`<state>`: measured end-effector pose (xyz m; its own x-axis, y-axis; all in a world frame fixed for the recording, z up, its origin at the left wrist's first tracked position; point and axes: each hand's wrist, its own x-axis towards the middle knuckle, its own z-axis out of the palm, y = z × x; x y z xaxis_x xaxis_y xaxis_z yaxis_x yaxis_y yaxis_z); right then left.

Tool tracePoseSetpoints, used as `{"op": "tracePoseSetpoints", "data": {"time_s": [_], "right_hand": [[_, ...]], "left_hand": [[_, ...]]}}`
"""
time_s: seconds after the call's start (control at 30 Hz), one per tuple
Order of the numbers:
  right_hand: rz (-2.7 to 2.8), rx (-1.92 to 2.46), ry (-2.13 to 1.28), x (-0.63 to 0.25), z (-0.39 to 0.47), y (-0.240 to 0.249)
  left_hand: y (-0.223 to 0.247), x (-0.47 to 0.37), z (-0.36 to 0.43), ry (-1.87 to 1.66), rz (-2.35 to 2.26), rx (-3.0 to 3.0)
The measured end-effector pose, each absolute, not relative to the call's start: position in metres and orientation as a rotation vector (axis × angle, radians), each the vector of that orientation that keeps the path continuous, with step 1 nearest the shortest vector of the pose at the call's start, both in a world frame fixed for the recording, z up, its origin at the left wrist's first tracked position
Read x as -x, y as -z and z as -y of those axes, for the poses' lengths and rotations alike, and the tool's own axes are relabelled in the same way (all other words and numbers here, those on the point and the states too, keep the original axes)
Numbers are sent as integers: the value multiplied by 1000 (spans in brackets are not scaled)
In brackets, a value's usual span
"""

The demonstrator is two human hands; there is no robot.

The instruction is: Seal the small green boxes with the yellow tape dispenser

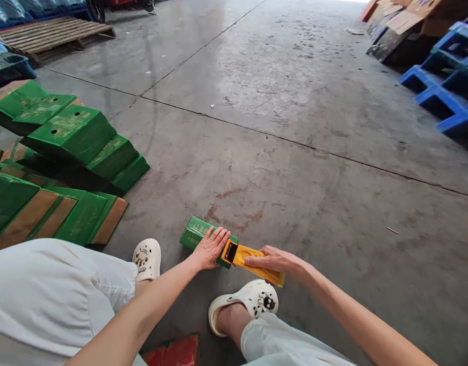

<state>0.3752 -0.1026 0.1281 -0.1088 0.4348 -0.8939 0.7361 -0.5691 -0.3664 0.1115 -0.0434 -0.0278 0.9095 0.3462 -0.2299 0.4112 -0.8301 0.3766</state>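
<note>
A small green carton [198,233] with pale printed characters lies on the concrete floor between my feet. My left hand [211,248] rests flat on its top toward the right end, fingers stretched out. In my right hand [270,259] is a yellow hand tool [253,256], the fingers wrapped around its body. The tool's broad end, with a dark opening, meets the carton's right end beside my left fingers. What the tool's far side looks like is hidden.
Green cartons [71,132] are stacked at the left. A red box [176,351] lies behind my feet, near my white clogs [243,305]. Blue pallets [443,84] and open cardboard boxes [409,23] stand at the right. A wooden pallet [54,33] lies at the far left.
</note>
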Motion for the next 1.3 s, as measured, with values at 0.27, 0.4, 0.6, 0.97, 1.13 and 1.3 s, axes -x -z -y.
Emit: {"op": "tracePoseSetpoints", "data": {"time_s": [0.27,0.4,0.6,0.97,1.13,1.3], "right_hand": [[-1103,-1925,1757,-428,145,-163],[-1131,-1930,1718,-427,147,-175],[-1103,-1937,1747,-426,154,-183],[-1044,-2003,1725,-424,180,-191],[-1067,-2009,1628,-433,178,-194],[-1053,-2082,1489,-429,182,-159]], "left_hand": [[32,-111,49,240,-563,-2631],[34,-111,50,237,-566,-2645],[33,-111,52,241,-584,-2664],[30,-109,51,160,-573,-2676],[29,-110,52,155,-558,-2663],[32,-111,55,137,-587,-2656]]}}
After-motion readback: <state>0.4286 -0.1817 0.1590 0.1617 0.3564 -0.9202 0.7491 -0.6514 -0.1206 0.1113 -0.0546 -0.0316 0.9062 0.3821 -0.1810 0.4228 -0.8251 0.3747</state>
